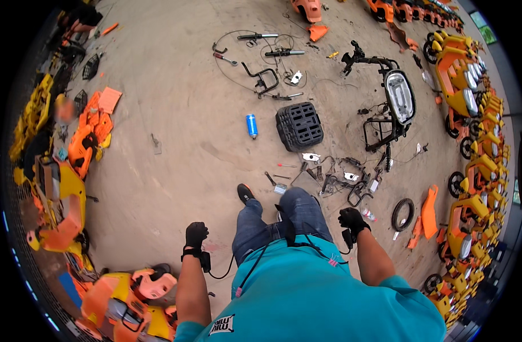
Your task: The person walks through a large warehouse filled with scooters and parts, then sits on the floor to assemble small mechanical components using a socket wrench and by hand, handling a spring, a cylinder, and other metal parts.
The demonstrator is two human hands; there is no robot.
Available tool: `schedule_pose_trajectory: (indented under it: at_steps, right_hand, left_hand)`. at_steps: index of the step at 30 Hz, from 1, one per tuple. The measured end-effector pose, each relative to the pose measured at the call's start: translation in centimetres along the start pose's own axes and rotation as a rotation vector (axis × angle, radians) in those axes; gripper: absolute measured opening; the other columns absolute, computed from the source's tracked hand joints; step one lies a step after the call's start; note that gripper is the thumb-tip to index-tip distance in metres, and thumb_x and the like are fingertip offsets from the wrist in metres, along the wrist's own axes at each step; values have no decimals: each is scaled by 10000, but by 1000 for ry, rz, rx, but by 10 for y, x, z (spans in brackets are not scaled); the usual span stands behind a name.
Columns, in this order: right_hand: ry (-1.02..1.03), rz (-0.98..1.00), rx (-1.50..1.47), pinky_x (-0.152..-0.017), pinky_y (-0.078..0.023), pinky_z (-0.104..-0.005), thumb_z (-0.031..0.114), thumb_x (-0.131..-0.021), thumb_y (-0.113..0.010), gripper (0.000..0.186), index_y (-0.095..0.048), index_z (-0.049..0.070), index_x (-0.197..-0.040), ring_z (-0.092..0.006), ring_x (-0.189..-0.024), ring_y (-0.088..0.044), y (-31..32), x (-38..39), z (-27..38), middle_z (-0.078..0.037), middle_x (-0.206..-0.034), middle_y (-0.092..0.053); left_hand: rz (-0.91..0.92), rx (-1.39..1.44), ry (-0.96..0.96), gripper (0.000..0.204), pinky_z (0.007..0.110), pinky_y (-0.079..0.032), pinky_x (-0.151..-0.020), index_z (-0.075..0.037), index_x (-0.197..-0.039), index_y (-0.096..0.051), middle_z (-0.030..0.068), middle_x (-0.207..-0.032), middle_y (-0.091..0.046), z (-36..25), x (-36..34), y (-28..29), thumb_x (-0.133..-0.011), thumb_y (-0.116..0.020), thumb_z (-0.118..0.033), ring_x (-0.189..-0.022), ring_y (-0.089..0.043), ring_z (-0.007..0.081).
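Note:
My left hand (196, 235), in a black glove, hangs beside my left thigh with its fingers curled into a fist. To the right of my legs, my right hand (353, 219) is likewise gloved and closed. Nothing shows in either fist, and neither touches any part. On the floor ahead lie a blue spray can (252, 126) and a black plastic slatted crate (299, 126). A stripped black scooter frame (380, 128) with a silver tub (401, 97) lies farther right. Closest to my right hand are a clear bottle (368, 215) and a bent black metal bracket (360, 196).
Shock absorbers (285, 53), cables and a black tube bracket (262, 78) lie beyond the crate. A tire (402, 214) and orange panel (429, 211) are at right, before rows of yellow scooters (466, 222). Scooter bodies (61, 199) and orange panels (90, 128) line the left.

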State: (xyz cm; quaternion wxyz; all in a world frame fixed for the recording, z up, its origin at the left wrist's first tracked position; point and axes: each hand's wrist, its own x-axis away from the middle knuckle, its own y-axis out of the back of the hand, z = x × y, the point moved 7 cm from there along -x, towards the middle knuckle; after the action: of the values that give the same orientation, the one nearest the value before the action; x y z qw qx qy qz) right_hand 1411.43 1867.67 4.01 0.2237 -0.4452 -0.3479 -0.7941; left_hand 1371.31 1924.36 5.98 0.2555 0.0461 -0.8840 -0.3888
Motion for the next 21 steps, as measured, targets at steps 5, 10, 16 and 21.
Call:
schedule_pose_trajectory:
  at_steps: [5, 10, 16, 21]
  right_hand:
    - [36, -62, -78, -513, -511, -317, 256, -892, -599, 256, -650, 9, -935, -171, -591, -625, -8, 13, 102, -81, -745, -672]
    - [58, -2, -258, -498, -497, -318, 245, -878, -595, 218, -646, 33, -868, -163, -577, -618, -50, -29, 173, -67, -711, -659]
    - [198, 49, 327, -523, -512, -333, 272, -881, -596, 252, -649, 25, -887, -173, -594, -637, -34, -115, 261, -81, -724, -670]
    - [153, -27, -88, -549, -509, -316, 300, -909, -569, 301, -642, 17, -841, -150, -593, -623, -24, -149, 367, -60, -711, -658]
  left_hand:
    - [178, 354, 145, 137, 275, -425, -437, -112, -736, -474, 26, -589, -470, 5, -108, 58, -817, -580, -79, -509, -501, 131]
    - [71, 582, 414, 148, 267, -447, -468, -70, -764, -542, 57, -661, -577, 57, -184, 129, -888, -511, -144, -538, -575, 136]
    - [39, 792, 595, 207, 278, -460, -509, -24, -834, -602, 58, -702, -603, 12, -307, 200, -867, -547, -221, -587, -596, 139]
    - [-1, 438, 506, 247, 310, -482, -536, -11, -810, -622, 68, -692, -626, -11, -415, 272, -860, -561, -245, -600, -614, 158]
